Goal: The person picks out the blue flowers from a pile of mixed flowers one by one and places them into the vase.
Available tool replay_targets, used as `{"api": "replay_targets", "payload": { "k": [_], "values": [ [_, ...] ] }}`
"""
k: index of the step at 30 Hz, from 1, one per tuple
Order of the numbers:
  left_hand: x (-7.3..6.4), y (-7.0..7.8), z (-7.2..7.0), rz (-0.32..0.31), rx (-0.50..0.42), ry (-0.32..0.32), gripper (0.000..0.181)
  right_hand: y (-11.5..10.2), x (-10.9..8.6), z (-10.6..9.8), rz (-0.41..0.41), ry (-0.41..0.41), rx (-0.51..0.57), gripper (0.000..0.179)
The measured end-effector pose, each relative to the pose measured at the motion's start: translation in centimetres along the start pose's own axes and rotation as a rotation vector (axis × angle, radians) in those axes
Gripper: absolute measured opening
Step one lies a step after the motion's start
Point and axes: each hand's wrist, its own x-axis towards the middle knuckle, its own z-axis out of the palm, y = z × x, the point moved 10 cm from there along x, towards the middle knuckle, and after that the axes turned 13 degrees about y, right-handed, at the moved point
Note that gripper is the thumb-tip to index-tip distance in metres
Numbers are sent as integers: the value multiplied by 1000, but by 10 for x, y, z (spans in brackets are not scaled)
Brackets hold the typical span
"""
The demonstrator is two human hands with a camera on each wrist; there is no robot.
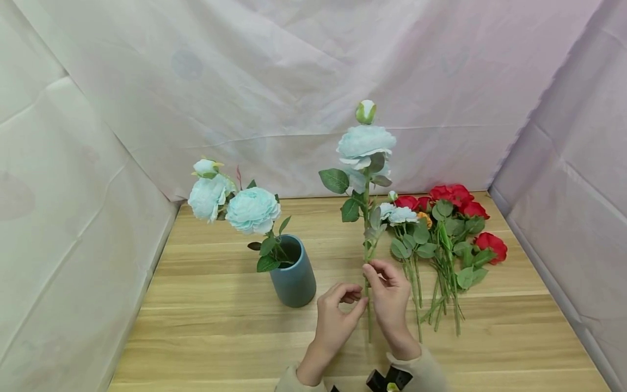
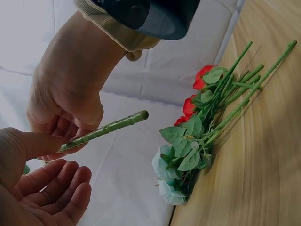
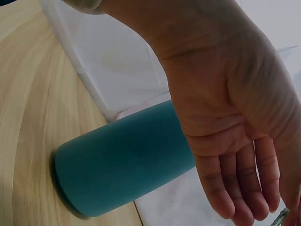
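My right hand (image 1: 392,294) pinches the green stem of a tall light blue artificial flower (image 1: 366,144) between thumb and fingertips. The flower stands nearly upright above the table, with a bud on top and leaves along the stem. Just lower, my left hand (image 1: 338,313) is beside the stem, its thumb at it and its fingers loosely bent and apart from the thumb. In the left wrist view the cut stem end (image 2: 127,121) juts out past that thumb. A blue-grey vase (image 1: 295,283) stands left of both hands, holding light blue flowers (image 1: 253,210) that lean left.
On the table's right lie several red flowers (image 1: 491,247), small light blue flowers (image 1: 403,215) and an orange one (image 1: 424,219), stems towards me. The wooden table (image 1: 220,337) is bordered by pale cloth (image 1: 274,71) at the back and sides.
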Motion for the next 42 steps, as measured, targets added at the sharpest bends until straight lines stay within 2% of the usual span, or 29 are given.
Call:
{"api": "replay_targets", "payload": {
  "k": [3,8,11,14,24,36,42],
  "values": [
    [1,-3,1,-102,-30,-18,13,1,-1,2,-10,-12,-13,4],
    [5,1,0,-291,-77,-58,9,3,-2,4,-11,-17,6,4],
    [5,2,-1,-359,-97,-67,8,4,-3,5,-6,-22,-10,4],
    [5,0,-3,-390,-109,-57,8,5,-4,5,10,-16,-1,3],
    [6,-2,-5,-401,-121,-16,6,5,-9,7,38,-4,64,4],
    [8,7,-7,-292,-110,-22,6,7,-11,7,46,-24,44,2],
    [8,8,-8,-274,-119,-18,7,6,-11,8,41,-32,84,5]
  ]
}}
